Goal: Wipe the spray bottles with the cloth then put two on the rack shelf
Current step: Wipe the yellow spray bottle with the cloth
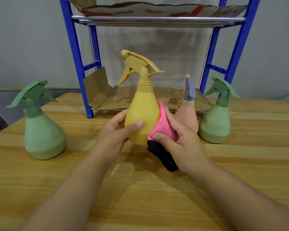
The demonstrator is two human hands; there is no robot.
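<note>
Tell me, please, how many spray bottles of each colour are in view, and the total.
Green spray bottles: 2, left green bottle and right green bottle
Yellow bottle: 1
Peach bottle, partly hidden: 1
Total: 4

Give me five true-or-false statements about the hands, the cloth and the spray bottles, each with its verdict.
1. The left hand grips the yellow plastic spray bottle. True.
2. The right hand presses a blue sponge against it. False: it holds a pink and black cloth.
3. Two green plastic spray bottles stand on the wooden table, one at the left, one at the right. True.
4. The yellow bottle already stands on the blue rack's lower shelf. False: it is held in front of the rack.
5. A peach spray bottle with a grey-blue trigger shows behind the right hand. True.
</note>
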